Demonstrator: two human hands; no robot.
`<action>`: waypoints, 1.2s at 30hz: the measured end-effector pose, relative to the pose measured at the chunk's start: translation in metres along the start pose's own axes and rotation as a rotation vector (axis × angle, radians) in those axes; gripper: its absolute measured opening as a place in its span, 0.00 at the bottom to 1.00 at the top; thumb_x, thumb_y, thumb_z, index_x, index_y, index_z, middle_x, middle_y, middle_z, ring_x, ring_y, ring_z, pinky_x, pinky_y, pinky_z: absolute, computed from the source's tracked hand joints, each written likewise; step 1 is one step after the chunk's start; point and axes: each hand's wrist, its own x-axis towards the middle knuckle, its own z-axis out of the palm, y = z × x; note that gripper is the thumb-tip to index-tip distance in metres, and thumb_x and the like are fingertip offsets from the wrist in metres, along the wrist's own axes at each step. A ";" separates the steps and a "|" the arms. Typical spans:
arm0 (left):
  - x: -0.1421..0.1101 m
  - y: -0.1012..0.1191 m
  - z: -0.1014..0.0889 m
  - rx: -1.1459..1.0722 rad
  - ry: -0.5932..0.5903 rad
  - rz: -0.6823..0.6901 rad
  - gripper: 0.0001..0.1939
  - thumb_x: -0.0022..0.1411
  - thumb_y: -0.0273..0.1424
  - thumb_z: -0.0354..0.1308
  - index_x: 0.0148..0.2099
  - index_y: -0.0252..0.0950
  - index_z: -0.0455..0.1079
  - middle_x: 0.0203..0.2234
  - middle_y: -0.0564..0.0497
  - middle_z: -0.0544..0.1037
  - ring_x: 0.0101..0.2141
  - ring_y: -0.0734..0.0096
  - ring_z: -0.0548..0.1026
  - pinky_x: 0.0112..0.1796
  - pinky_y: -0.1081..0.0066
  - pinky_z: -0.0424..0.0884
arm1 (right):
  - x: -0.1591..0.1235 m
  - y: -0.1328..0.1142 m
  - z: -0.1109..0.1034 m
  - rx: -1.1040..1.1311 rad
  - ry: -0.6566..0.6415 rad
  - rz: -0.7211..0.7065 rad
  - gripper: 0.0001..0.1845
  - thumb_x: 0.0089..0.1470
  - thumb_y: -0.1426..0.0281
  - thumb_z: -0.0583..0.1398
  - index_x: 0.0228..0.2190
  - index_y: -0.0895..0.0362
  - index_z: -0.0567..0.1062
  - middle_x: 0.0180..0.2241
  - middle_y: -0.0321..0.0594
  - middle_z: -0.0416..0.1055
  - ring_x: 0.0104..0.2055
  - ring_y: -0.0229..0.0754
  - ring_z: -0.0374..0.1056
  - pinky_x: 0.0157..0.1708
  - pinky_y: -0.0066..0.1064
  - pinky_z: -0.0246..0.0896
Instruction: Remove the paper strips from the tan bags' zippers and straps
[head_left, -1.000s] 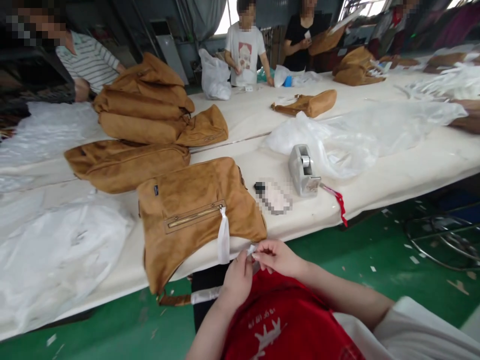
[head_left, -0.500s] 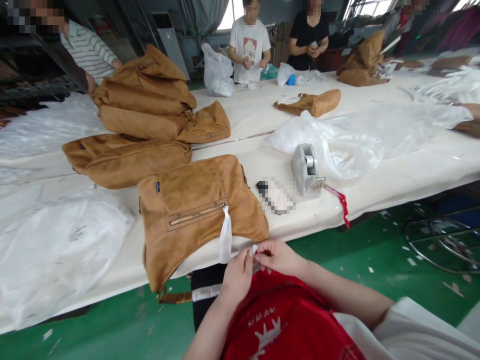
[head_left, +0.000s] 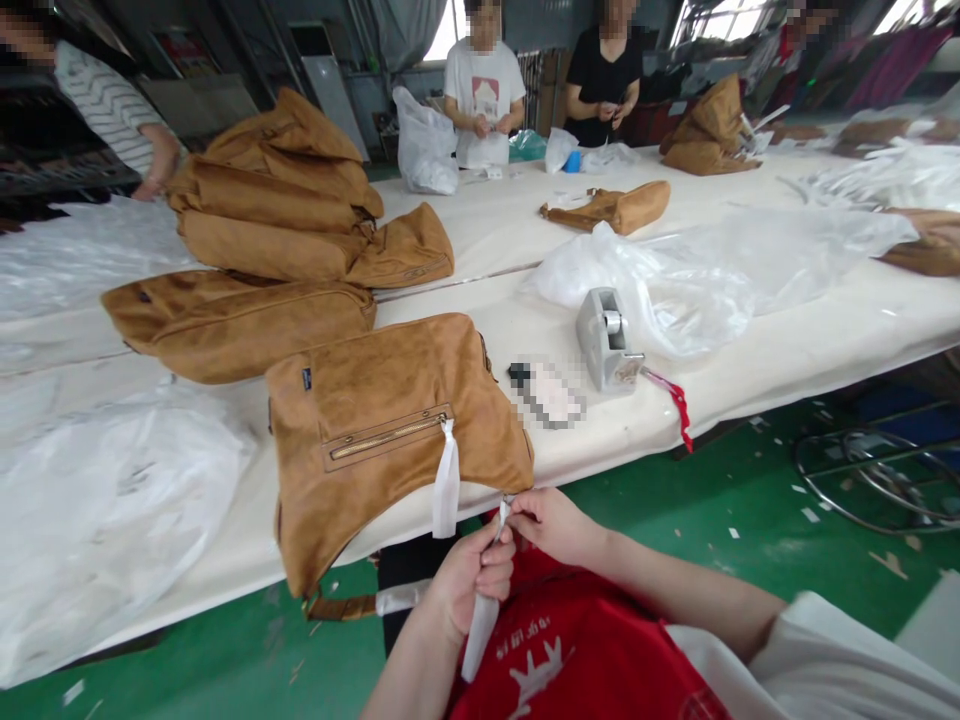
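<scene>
A tan bag (head_left: 390, 380) lies flat at the near table edge, its zipped pocket facing up. From the zipper pull hangs a white strip (head_left: 446, 485). At the bag's lower right corner, my left hand (head_left: 476, 570) is closed around a second white strip (head_left: 480, 640), whose loose end hangs below the fist over the red apron (head_left: 570, 640). My right hand (head_left: 551, 525) pinches the upper end of that strip beside a small metal piece at the corner. A strap (head_left: 341, 606) with white wrapping droops off the table edge.
A tape dispenser (head_left: 604, 340) and a blurred-out flat object (head_left: 547, 392) are right of the bag. Stacked tan bags (head_left: 277, 210) rise behind it. Clear plastic (head_left: 660, 290) and a plastic sheet (head_left: 112, 500) cover parts of the table (head_left: 480, 300). Several people stand around; a metal-framed stool (head_left: 862, 480) is at right.
My left hand has turned and closed around the white strip, whose loose end now shows below it. The view has shifted slightly. The person at left has moved a hand off the bag stack.
</scene>
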 end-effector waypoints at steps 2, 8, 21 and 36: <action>0.001 -0.004 0.001 -0.023 -0.001 0.010 0.14 0.61 0.38 0.56 0.29 0.35 0.58 0.14 0.65 0.47 0.13 0.87 0.38 0.15 0.83 0.37 | 0.002 0.003 0.004 -0.081 0.026 -0.015 0.11 0.54 0.75 0.54 0.27 0.58 0.76 0.24 0.36 0.73 0.25 0.34 0.64 0.26 0.22 0.53; 0.008 -0.015 0.009 0.144 0.113 0.154 0.18 0.57 0.46 0.58 0.30 0.35 0.61 0.12 0.65 0.49 0.12 0.86 0.41 0.15 0.80 0.39 | 0.013 0.007 0.002 -0.359 -0.001 0.109 0.15 0.54 0.71 0.57 0.19 0.60 0.74 0.20 0.40 0.72 0.21 0.34 0.61 0.23 0.25 0.48; -0.002 -0.027 -0.001 2.193 0.903 0.806 0.15 0.63 0.22 0.46 0.50 0.34 0.66 0.32 0.47 0.75 0.31 0.65 0.75 0.30 0.70 0.68 | 0.002 0.002 -0.006 0.531 -0.204 0.316 0.16 0.51 0.60 0.55 0.27 0.61 0.73 0.22 0.40 0.74 0.20 0.36 0.69 0.20 0.24 0.60; 0.000 -0.035 0.012 1.263 0.871 0.741 0.08 0.59 0.27 0.53 0.42 0.39 0.68 0.32 0.47 0.71 0.33 0.61 0.70 0.36 0.69 0.64 | 0.000 0.004 0.008 0.559 -0.077 0.231 0.23 0.46 0.51 0.62 0.25 0.60 0.72 0.18 0.33 0.69 0.17 0.32 0.63 0.20 0.24 0.59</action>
